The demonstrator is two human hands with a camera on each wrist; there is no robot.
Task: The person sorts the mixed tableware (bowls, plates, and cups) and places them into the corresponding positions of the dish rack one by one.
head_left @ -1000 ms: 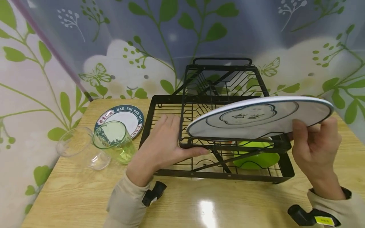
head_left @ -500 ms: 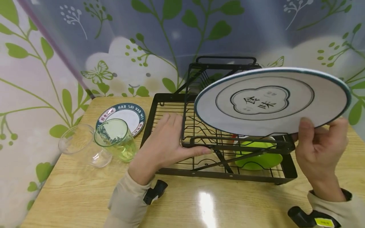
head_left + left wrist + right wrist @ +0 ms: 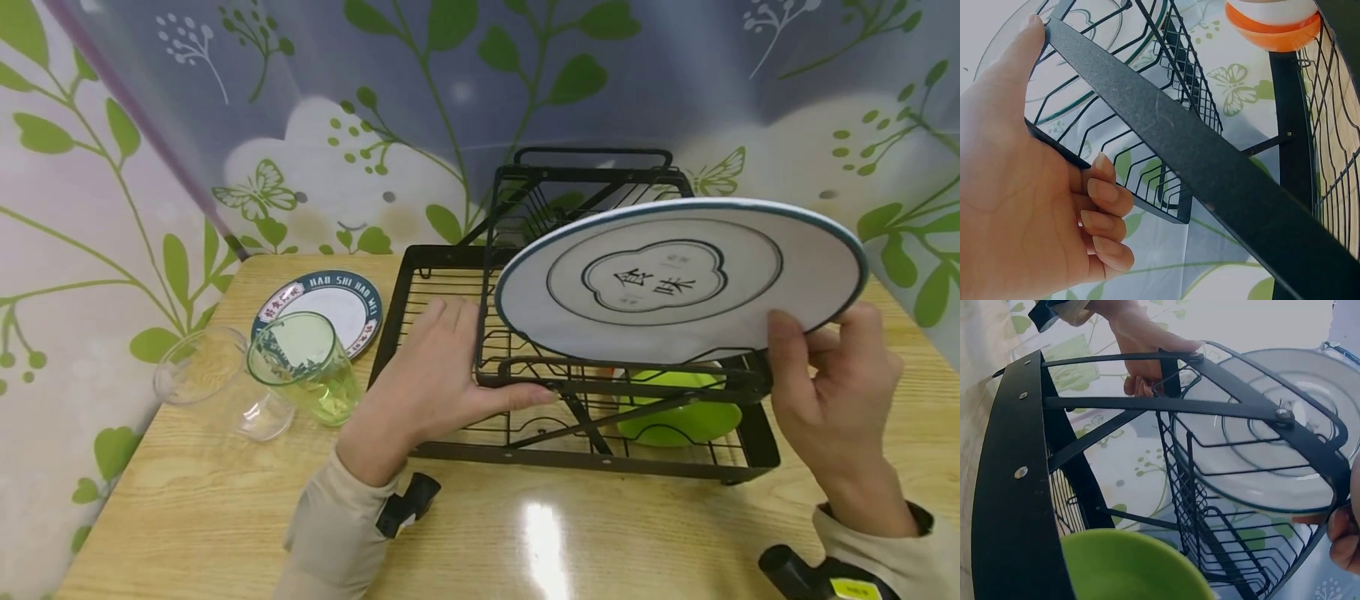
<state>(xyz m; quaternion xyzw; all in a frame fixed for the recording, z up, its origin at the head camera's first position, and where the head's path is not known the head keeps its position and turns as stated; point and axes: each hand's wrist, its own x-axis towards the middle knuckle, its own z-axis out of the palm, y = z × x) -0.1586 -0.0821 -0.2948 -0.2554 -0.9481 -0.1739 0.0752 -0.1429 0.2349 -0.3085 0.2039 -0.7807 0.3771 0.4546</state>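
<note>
A large white plate (image 3: 675, 287) with a blue-green rim and dark printed characters leans, tilted, in the upper tier of a black two-tier dish rack (image 3: 600, 468). My right hand (image 3: 840, 392) pinches the plate's right edge, thumb on the printed face and fingers behind. At the upper tier's left front corner, my left hand (image 3: 427, 387) grips the frame. In the left wrist view, the left thumb lies along a black bar and the fingers (image 3: 1105, 187) curl by the tier's edge. The plate's lower edge is partly hidden by the tier's front rail.
A green bowl (image 3: 678, 423) sits in the rack's lower right, and orange and white bowls (image 3: 1279, 31) show behind. Left of the rack are a small blue-rimmed plate (image 3: 337, 312), a green glass (image 3: 326, 392) and a clear glass (image 3: 262, 417). A patterned wall stands behind.
The plate rose and turned its printed face more towards the head camera, then came slightly down and left, with my right hand. My left hand keeps its grip on the rack.
</note>
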